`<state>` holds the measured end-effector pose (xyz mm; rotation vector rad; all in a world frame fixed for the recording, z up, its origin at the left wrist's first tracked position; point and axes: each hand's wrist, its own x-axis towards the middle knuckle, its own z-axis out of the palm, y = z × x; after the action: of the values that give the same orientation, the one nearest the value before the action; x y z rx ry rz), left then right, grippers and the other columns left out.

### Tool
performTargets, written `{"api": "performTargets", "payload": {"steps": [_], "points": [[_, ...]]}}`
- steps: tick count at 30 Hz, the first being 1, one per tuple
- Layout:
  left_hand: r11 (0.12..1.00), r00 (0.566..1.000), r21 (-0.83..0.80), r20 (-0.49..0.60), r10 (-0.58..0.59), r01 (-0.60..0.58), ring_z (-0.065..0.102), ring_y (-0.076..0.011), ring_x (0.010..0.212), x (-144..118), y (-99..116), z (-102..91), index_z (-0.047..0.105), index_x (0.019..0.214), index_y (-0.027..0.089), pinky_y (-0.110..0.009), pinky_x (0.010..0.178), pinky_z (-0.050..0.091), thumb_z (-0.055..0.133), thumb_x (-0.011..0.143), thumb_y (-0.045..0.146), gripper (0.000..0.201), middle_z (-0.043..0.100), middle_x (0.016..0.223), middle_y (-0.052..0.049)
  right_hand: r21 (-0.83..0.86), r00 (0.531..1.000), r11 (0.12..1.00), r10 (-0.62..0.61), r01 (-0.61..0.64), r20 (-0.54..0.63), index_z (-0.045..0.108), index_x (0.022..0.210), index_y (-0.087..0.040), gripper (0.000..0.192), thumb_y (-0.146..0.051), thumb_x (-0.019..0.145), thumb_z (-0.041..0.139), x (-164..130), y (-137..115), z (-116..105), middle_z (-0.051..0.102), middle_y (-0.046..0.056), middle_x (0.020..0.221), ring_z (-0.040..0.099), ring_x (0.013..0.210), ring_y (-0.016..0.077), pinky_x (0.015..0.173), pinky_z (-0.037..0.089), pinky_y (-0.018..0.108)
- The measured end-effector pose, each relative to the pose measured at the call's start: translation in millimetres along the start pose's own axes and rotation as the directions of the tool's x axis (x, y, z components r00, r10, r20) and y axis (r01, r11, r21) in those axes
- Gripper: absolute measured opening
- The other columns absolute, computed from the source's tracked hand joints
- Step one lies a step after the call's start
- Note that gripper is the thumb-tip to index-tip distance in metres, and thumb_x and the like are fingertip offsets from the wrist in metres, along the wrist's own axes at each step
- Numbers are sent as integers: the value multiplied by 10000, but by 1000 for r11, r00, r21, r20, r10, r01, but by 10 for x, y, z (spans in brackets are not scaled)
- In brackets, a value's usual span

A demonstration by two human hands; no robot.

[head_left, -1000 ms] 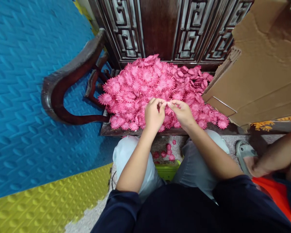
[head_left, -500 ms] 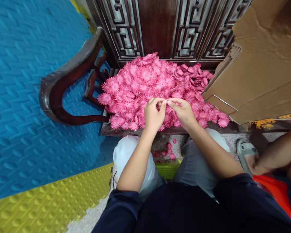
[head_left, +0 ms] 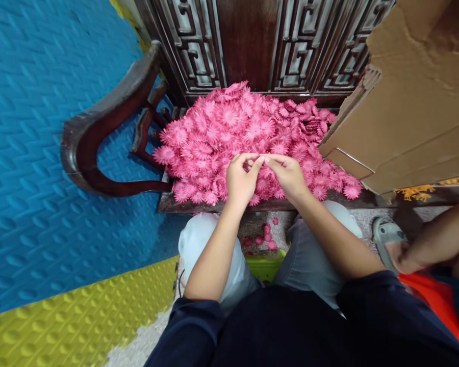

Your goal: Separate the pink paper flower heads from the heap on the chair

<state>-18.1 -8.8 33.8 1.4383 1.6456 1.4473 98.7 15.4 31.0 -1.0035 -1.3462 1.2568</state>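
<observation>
A wide heap of pink artificial flower heads covers the seat of a dark wooden bench. Over the front of the heap, my left hand and my right hand meet at the fingertips. Thumb and forefinger of each are pinched together, the tips of the two hands touching or nearly so. Whatever lies between them is too small or too covered to make out. The nearest flowers lie just below and behind the fingers.
A curved armrest stands left, beside blue matting. At right a large cardboard piece leans over the bench near orange pieces. Another person's foot in a sandal rests on the floor. Loose pink flowers lie below, by a green object.
Both hands keep almost the same place and pinch. The fingertips have shifted very slightly closer together; the heap looks the same.
</observation>
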Motion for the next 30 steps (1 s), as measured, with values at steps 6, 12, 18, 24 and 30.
{"api": "performTargets", "payload": {"steps": [6, 12, 18, 24, 30], "points": [[999, 999, 37, -10, 39, -38, 539, -122, 710, -4, 22, -2, 634, 763, 177, -243, 693, 410, 498, 798, 235, 151, 626, 785, -28, -25, 1000, 1000, -3, 3, -8, 700, 799, -224, 131, -310, 718, 644, 12, -5, -4, 703, -1, 841, 620, 891, 153, 916, 428, 339], [973, 992, -195, 20, -121, 123, 490, -86, 580, 9, 30, 12, 646, 707, 156, -217, 602, 393, 583, 704, 204, 79, 588, 624, 19, -58, 999, 998, 3, -6, -45, 671, 748, -205, 138, -328, 685, 671, 29, 21, -25, 673, -10, 799, 603, 807, 140, 845, 441, 313], [875, 976, -434, 57, -211, 214, 547, -92, 637, 33, 37, -5, 653, 651, 165, -235, 687, 431, 653, 649, 203, 38, 636, 641, 18, -54, 1000, 999, -2, 1, -22, 675, 768, -213, 209, -397, 670, 678, 16, 10, -18, 685, -11, 830, 611, 834, 154, 862, 435, 329], [739, 947, -594, 170, -272, 319, 559, -89, 659, 44, 81, -28, 647, 630, 170, -243, 735, 444, 724, 611, 265, 124, 635, 642, 20, -60, 1000, 998, -22, 22, -4, 662, 734, -213, 193, -394, 668, 681, 5, -17, -18, 670, -23, 775, 598, 789, 140, 832, 437, 314], [724, 939, -642, -18, -342, 252, 500, -57, 583, 123, 9, -67, 609, 618, 160, -194, 646, 411, 712, 632, 221, 120, 562, 581, 42, 31, 998, 998, 49, -47, -50, 636, 673, -210, 162, -354, 636, 700, 30, -34, -34, 645, -23, 745, 583, 784, 137, 864, 419, 324]]}}
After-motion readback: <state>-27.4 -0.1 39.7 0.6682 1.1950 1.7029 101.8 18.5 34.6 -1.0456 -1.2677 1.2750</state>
